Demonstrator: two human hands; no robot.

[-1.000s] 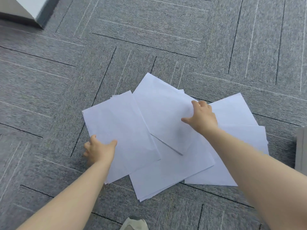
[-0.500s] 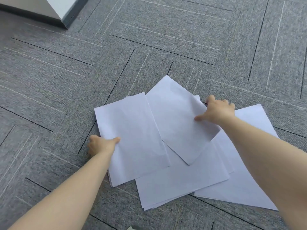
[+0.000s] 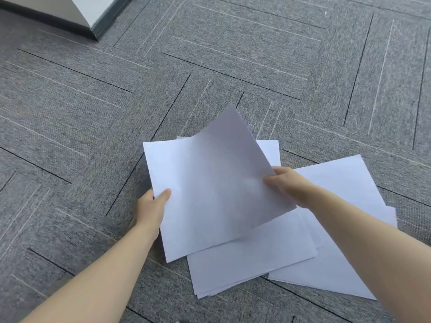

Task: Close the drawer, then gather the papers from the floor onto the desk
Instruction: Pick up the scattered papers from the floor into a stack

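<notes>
Left hand (image 3: 151, 206): pinched sheet's edge beside loose papers (image 3: 256, 259).
Right hand (image 3: 285, 183): gripped tilted sheet (image 3: 221, 183).
Risk: slipping, scattering.

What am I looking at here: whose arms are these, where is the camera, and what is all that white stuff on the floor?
No machine here: a person wears a camera on the head, looking down at their own bare arms. The left hand grips the edge of one sheet; the right hand holds a second, tilted sheet laid over it. More loose white papers lie spread on the grey carpet. A furniture corner shows top left.
</notes>
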